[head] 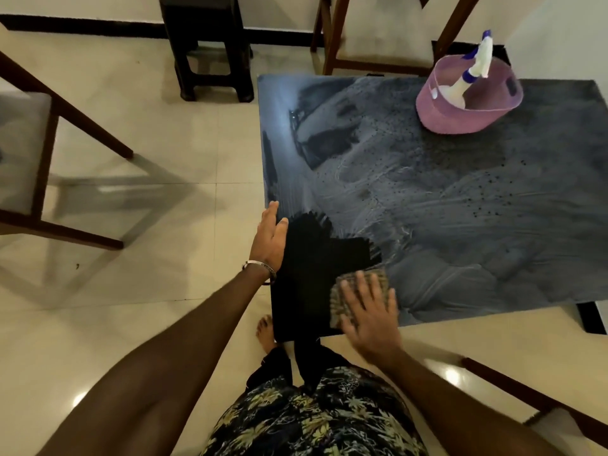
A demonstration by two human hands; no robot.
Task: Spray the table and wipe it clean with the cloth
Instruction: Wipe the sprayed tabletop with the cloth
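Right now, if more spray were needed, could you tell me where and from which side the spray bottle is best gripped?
Grip the spray bottle at its neck, just below the trigger head, coming from above. It leans tilted inside the pink basket, so the body is walled in and only the head and neck stick out over the rim. The left hand looks freest; the right hand presses the cloth.
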